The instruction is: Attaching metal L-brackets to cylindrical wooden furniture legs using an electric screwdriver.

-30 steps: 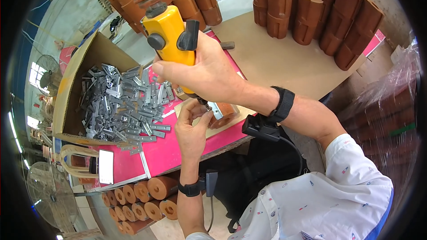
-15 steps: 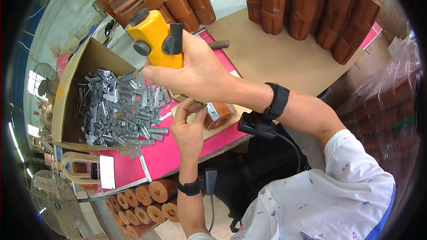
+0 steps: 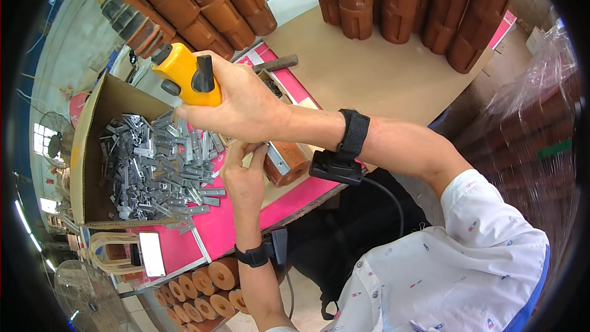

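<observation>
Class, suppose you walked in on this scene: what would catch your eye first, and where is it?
The yellow power tool, raised in the right hand at centre. Below it, the left hand steadies a brown cylinder on the pink mat. To the left, a cardboard box holds grey metal brackets.

A cardboard box (image 3: 92, 141) of grey metal brackets (image 3: 157, 169) is seen just left of the grip, its open side turned toward it. A pink mat (image 3: 212, 227) is spread beneath and below the grip. Brown ribbed cylinders (image 3: 203, 0) are stacked above it, and a second group (image 3: 412, 9) is stood on a tan board (image 3: 362, 80) up and to the right. More brown cylinders (image 3: 196, 283) are laid in a row well below. A dark rod (image 3: 276, 63) is noted just right of the grip. Clear plastic wrap (image 3: 541, 86) is seen far right.
</observation>
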`<act>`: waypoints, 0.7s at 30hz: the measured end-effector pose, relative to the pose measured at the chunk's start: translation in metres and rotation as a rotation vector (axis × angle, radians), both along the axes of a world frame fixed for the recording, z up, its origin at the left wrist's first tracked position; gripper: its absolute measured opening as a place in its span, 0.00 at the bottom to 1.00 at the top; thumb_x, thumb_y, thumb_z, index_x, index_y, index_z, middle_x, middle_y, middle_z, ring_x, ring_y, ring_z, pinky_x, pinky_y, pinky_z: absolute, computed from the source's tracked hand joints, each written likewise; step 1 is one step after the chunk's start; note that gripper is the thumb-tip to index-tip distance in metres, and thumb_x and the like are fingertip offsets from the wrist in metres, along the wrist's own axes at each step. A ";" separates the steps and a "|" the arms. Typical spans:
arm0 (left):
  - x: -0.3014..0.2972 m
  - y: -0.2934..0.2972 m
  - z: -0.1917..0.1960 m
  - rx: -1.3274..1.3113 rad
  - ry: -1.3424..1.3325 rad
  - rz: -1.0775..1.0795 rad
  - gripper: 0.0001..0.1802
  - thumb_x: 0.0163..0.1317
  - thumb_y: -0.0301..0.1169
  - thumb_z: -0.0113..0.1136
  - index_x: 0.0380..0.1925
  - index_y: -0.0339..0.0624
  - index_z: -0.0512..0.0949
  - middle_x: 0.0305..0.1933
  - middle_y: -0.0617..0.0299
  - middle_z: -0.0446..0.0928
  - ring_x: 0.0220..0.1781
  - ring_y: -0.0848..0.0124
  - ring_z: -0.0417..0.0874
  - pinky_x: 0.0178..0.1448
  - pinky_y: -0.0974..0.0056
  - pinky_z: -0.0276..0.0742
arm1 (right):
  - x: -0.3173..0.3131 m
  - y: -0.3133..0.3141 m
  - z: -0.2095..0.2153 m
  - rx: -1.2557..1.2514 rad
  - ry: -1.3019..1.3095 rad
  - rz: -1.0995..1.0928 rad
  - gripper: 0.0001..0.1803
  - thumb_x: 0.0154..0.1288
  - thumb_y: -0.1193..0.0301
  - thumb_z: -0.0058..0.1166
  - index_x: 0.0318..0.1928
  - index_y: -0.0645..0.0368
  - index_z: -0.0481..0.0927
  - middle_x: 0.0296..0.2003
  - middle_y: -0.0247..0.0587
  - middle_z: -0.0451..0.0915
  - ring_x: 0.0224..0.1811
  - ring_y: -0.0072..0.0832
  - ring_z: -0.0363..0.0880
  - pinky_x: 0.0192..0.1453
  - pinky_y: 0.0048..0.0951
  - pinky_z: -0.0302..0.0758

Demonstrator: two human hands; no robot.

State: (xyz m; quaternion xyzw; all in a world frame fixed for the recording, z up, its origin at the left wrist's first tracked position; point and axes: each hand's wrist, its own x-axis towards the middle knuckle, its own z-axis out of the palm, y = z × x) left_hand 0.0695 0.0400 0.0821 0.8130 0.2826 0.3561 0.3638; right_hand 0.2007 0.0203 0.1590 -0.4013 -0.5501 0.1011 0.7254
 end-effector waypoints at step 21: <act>0.001 -0.002 0.005 0.000 0.043 0.022 0.11 0.55 0.20 0.64 0.40 0.30 0.80 0.35 0.55 0.85 0.39 0.72 0.83 0.49 0.67 0.75 | -0.001 0.000 -0.003 -0.010 -0.053 -0.024 0.26 0.53 0.67 0.66 0.49 0.65 0.70 0.32 0.40 0.80 0.33 0.24 0.81 0.39 0.27 0.77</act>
